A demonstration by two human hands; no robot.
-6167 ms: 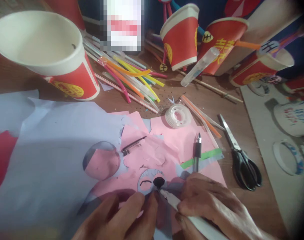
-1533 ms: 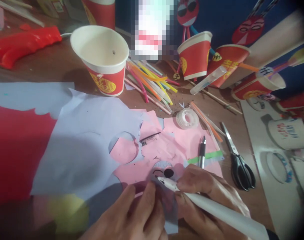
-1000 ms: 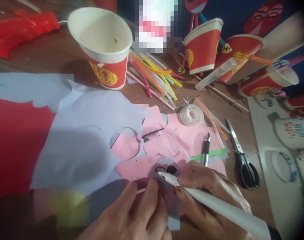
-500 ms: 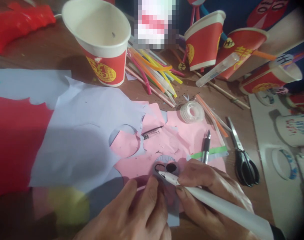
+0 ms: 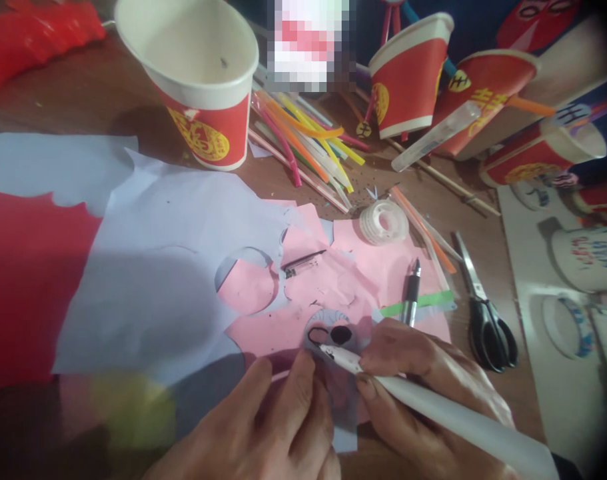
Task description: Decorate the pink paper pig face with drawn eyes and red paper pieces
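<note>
My right hand [image 5: 423, 387] grips a thick white marker [image 5: 433, 407], its black tip on a small pale-blue paper disc [image 5: 328, 330] that bears a black dot and a drawn loop. My left hand [image 5: 263, 427] lies beside it, fingers stretched flat and pressing the paper just below the disc. The disc rests on pink paper [image 5: 373, 267] that overlaps a large pale-blue sheet [image 5: 173, 253] with a round hole cut in it.
On the brown table stand red paper cups [image 5: 203, 87], coloured straws [image 5: 308, 147], a tape roll [image 5: 383, 222], a black pen [image 5: 411, 293], black scissors [image 5: 483, 313], a glue tube [image 5: 436, 137] and a red sheet [image 5: 28, 280] at left. Decorated cups lie at right.
The marker tip has traced a loop on the disc's left side, beside the black dot. Both hands stay in place; the view has shifted slightly.
</note>
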